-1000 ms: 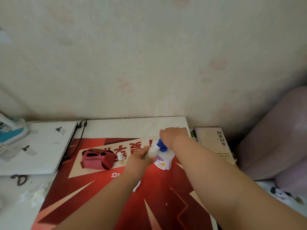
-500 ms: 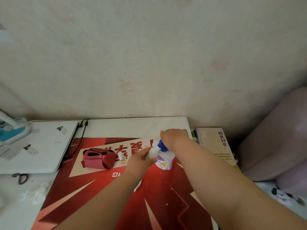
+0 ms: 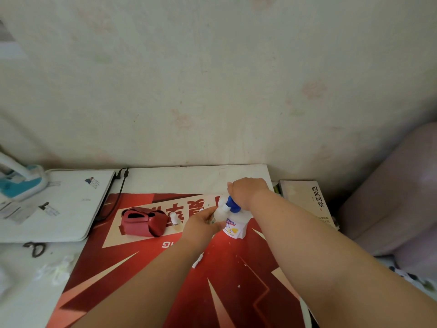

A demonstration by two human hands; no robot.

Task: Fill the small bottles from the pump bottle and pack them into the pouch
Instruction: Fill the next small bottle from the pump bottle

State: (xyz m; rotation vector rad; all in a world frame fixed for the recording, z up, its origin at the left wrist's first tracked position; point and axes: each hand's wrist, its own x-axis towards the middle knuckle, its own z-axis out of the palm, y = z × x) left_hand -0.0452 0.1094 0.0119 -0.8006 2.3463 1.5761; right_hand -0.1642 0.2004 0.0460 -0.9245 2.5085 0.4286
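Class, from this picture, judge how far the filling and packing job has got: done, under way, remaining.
Done: nothing certain; a loose bottle sits beside the red pouch, fill level unclear. Under way: the left hand holds a small bottle at the spout while the right hand bears on top of the pump bottle. Remaining: packing; no bottle shows inside the pouch.

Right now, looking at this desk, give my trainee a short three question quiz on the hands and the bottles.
1. True or false: the right hand sits atop the pump bottle.
2. Where does the red pouch lie? A: on the mat, left of the left hand. B: in the right hand. C: under the pump bottle.
3. Fill in: the left hand holds a ____ at the pump's spout.
Key: 1 true; 2 A; 3 small bottle.
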